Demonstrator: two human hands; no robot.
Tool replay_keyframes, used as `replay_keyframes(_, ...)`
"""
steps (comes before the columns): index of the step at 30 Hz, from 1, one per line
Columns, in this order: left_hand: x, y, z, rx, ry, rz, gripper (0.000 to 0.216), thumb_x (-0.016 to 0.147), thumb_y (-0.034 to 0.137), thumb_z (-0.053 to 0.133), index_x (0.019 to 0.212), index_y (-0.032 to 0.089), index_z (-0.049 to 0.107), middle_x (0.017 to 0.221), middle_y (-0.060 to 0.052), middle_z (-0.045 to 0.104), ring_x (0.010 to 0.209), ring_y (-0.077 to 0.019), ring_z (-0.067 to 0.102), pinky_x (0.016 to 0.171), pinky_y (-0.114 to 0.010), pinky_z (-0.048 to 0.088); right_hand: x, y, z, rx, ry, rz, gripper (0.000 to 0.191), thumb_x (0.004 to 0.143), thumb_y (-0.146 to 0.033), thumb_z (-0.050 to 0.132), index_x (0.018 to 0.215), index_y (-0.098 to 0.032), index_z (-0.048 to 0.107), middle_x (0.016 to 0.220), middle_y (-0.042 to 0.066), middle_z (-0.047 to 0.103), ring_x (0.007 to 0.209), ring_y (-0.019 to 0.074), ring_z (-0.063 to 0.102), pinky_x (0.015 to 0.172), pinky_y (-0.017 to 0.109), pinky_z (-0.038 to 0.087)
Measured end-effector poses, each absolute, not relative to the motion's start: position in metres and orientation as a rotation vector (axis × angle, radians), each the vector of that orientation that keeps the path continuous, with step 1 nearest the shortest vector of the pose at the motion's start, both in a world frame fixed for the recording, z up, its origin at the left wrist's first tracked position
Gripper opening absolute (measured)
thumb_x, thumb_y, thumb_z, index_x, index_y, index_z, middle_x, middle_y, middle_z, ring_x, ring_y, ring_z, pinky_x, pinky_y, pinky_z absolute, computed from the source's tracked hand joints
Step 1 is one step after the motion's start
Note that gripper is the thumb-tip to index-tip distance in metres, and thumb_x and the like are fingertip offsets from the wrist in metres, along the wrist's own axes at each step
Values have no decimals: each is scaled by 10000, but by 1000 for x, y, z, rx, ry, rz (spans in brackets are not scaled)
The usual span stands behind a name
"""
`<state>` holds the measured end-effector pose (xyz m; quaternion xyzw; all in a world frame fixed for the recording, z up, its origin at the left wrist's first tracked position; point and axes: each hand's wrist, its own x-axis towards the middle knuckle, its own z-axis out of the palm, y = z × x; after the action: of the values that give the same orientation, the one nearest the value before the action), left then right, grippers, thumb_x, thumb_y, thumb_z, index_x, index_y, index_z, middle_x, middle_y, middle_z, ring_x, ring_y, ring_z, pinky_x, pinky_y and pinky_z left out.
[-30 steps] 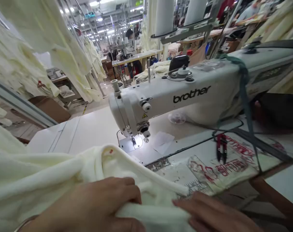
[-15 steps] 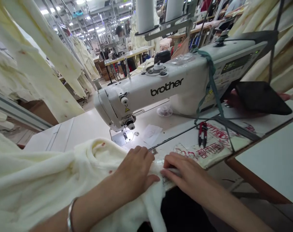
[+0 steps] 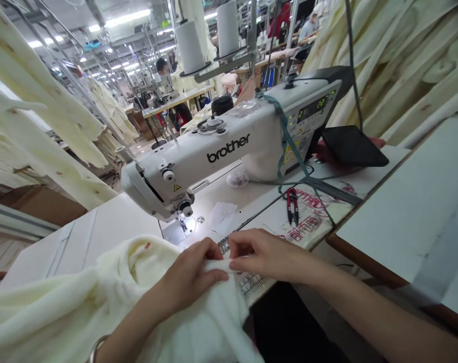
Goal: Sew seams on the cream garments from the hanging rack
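Note:
A cream fleece garment [image 3: 81, 302] lies bunched across the near left of the sewing table [image 3: 115, 222] and hangs over its front edge. My left hand [image 3: 189, 275] is closed, pinching the garment's edge between thumb and fingers. My right hand [image 3: 261, 254] pinches the same edge right beside it, fingertips almost touching the left ones. Both hands sit just in front of the white Brother sewing machine [image 3: 221, 146], whose needle and lit plate [image 3: 181, 227] are a short way beyond them.
Red thread snips [image 3: 292, 204] hang from a strap by the machine. A white paper scrap [image 3: 221, 214] and a bobbin [image 3: 237, 178] lie on the table. A black tablet [image 3: 352, 147] is at right. Cream garments hang left and right; a person works far behind.
The view has swung so the machine sits further left. Both hands have moved up and together, from pressing flat on the fabric to pinching its edge.

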<state>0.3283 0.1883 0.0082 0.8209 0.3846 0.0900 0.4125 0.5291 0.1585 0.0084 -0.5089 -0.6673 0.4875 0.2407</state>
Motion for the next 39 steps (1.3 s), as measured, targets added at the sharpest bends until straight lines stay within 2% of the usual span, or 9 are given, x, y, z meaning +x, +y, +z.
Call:
replay_keyframes(4, 324, 191, 18, 2110, 980, 124, 291, 841, 432, 606, 1008, 197, 565, 957, -30, 616, 855, -180, 540, 745, -289, 400, 527, 164, 13, -1381, -1744, 1447, 112, 720, -94, 604, 674, -174, 541, 619, -47, 603, 620, 119, 604, 560, 203, 414)
replay_keyframes(7, 321, 194, 23, 2142, 970, 11, 312, 902, 478, 490, 904, 187, 604, 810, 1, 597, 718, -143, 493, 652, -267, 354, 525, 166, 13, -1424, -1730, 1381, 109, 690, -93, 628, 650, -170, 562, 635, -38, 607, 620, 116, 570, 559, 213, 398)
replay_keyframes(20, 317, 181, 21, 1992, 1132, 140, 304, 870, 452, 504, 772, 172, 568, 674, 27, 490, 627, -118, 401, 561, -243, 297, 522, 162, 14, -1414, -1848, 1200, 119, 677, -65, 603, 645, -177, 576, 701, -34, 614, 698, 124, 566, 610, 228, 385)
replay_keyframes(23, 317, 172, 18, 2107, 1163, 273, 219, 855, 376, 529, 779, 177, 580, 684, 18, 545, 622, -126, 448, 583, -249, 323, 524, 159, 19, -1396, -1910, 1184, 142, 674, -91, 661, 758, -197, 617, 816, -29, 630, 803, 140, 567, 667, 230, 382)
replay_keyframes(26, 318, 166, 17, 2183, 1136, 378, 149, 838, 302, 534, 779, 177, 590, 717, 5, 598, 639, -132, 501, 614, -251, 349, 527, 158, 24, -1427, -1970, 1236, 369, 654, -230, 760, 1003, -251, 642, 975, -10, 632, 907, 172, 562, 693, 233, 382)
replay_keyframes(27, 318, 165, 16, 2187, 1132, 396, 139, 833, 289, 534, 780, 176, 593, 721, 2, 606, 642, -133, 510, 617, -250, 353, 527, 158, 24, -1439, -1988, 1255, 379, 661, -266, 760, 1023, -254, 649, 967, -8, 633, 898, 172, 562, 685, 232, 377)
replay_keyframes(32, 316, 167, 17, 2108, 1185, 378, 178, 831, 335, 549, 804, 176, 625, 730, -3, 624, 659, -142, 528, 632, -250, 363, 520, 165, 22, -1427, -1993, 1321, 50, 737, -229, 639, 755, -187, 659, 674, -40, 590, 663, 115, 523, 573, 222, 334)
replay_keyframes(36, 314, 171, 17, 1933, 1213, 293, 247, 826, 412, 553, 855, 184, 641, 796, -6, 646, 729, -159, 545, 649, -250, 373, 515, 169, 20, -1460, -1959, 1337, 12, 713, -187, 623, 710, -177, 629, 642, -38, 569, 634, 114, 509, 555, 224, 320)
replay_keyframes(39, 313, 173, 14, 1866, 1277, 319, 240, 807, 402, 552, 762, 173, 605, 743, 0, 622, 704, -152, 524, 624, -247, 355, 514, 172, 16, -1462, -1938, 1350, 54, 698, -191, 643, 749, -177, 641, 701, -24, 585, 682, 128, 526, 586, 227, 341)
